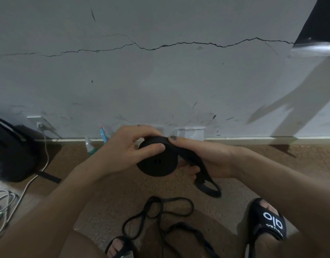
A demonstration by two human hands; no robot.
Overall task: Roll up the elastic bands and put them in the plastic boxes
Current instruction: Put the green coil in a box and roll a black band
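Both hands' grip, left hand [130, 148] and right hand [203, 157], pinching black band roll [157, 161], flat face toward camera.

A cracked grey wall [160, 75] rises behind the brown carpeted floor [97, 192]. At the floor's left edge sits a black bag [13, 151] with white cables [4, 203] beside it. A spray bottle [91, 146] stands against the skirting. Black sandals [270, 222] at the near edge.
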